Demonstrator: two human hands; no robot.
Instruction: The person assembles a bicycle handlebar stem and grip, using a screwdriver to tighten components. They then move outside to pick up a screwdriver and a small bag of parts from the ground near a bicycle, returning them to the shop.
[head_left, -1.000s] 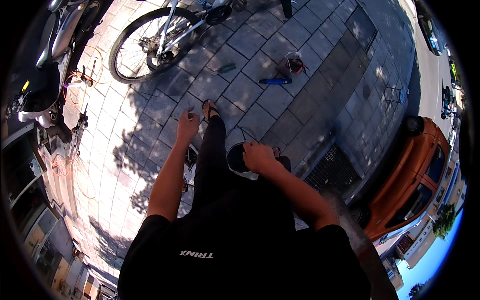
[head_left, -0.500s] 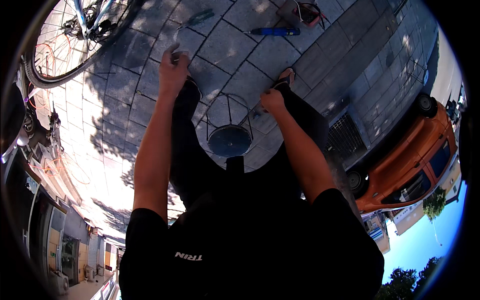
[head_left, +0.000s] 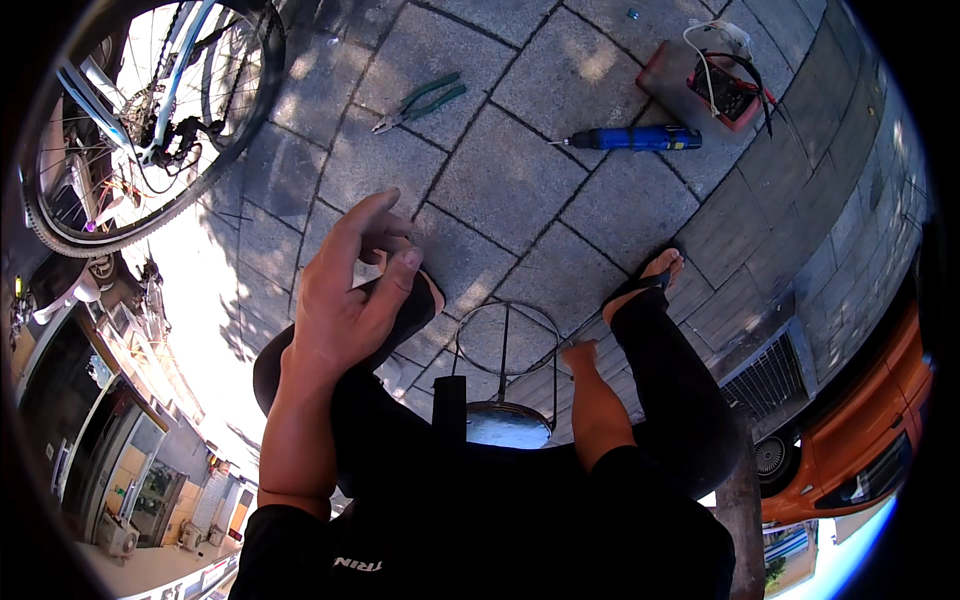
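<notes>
My left hand (head_left: 352, 290) is raised in front of my left knee. Its index finger stretches forward, the thumb stands apart and the other fingers curl loosely; nothing shows in it. Low between my legs, my right hand (head_left: 580, 357) is smeared by motion, its fingers unclear. It is close to the thin metal frame of a small round stool (head_left: 510, 426), whose shiny top reflects the sky. Green-handled pliers (head_left: 422, 101) lie on the paving beyond my left hand. Farther right lies a blue electric screwdriver (head_left: 632, 138).
A red multimeter (head_left: 728, 92) with leads lies at the far right of the paving. On the left stands a bicycle wheel (head_left: 150, 150). A drain grate (head_left: 765, 380) and an orange car (head_left: 860, 430) are on the right.
The view has shifted, so the tools appear larger and lower. My left hand has come up closer. My right hand has moved from beside my right knee down beside the stool frame.
</notes>
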